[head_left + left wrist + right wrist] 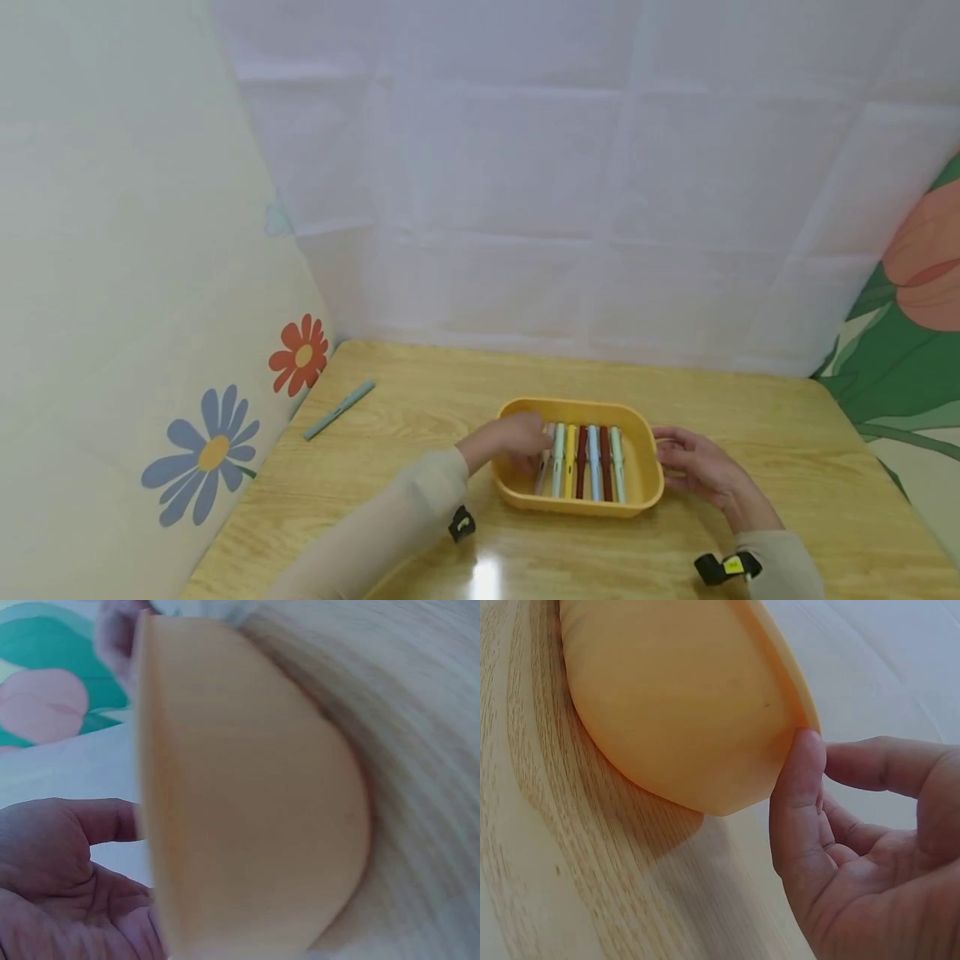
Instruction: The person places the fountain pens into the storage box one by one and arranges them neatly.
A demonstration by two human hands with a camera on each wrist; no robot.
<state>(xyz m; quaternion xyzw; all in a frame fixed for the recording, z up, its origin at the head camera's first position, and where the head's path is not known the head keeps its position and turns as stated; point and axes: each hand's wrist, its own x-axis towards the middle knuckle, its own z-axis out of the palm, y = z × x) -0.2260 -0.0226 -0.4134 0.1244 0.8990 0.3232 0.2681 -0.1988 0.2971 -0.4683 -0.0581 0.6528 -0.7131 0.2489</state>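
Observation:
A yellow bin (577,506) stands on the table, with several pens lying side by side in it. My left hand (522,437) reaches over its left side and pinches the leftmost, greyish-pink pen (542,473), which leans slightly; the bin's wall partly hides this grip in the left wrist view. Beside it are a yellow pen (570,458), a light blue pen (595,462), dark red pens and pale green pens. At the right end, my right hand (701,471) holds the bin's rim between thumb and fingertips, seen close in the right wrist view.
One grey-green pen (339,411) lies alone at the table's left edge. A white cloth (487,208) hangs behind the wooden table (420,375). Flower-printed panels stand at left and right.

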